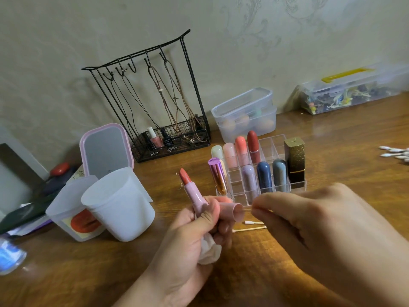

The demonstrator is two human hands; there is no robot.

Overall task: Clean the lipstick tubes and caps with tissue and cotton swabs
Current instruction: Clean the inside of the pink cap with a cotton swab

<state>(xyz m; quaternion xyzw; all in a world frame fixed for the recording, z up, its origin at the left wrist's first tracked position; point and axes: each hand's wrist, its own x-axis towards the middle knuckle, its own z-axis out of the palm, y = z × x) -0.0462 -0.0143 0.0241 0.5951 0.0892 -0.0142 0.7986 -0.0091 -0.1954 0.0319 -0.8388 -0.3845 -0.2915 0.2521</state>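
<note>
My left hand (194, 235) grips an open pink lipstick tube (194, 193) with its coral bullet pointing up and left. The same hand also holds the pink cap (232, 211), mouth turned right, and a crumpled white tissue (210, 251) under the fingers. My right hand (321, 224) pinches a cotton swab (247, 209) whose tip reaches into the cap's mouth. Two used cotton swabs (252, 226) lie on the table just below the cap.
A clear lipstick organizer (272, 145) behind the hands holds several capped lipsticks, plus a purple tube (218, 176) and a gold-black tube (295, 160). White cups (119, 209) stand left, with a pink mirror (106, 149) and black wire rack (155, 107) behind. Fresh swabs (396, 152) lie far right.
</note>
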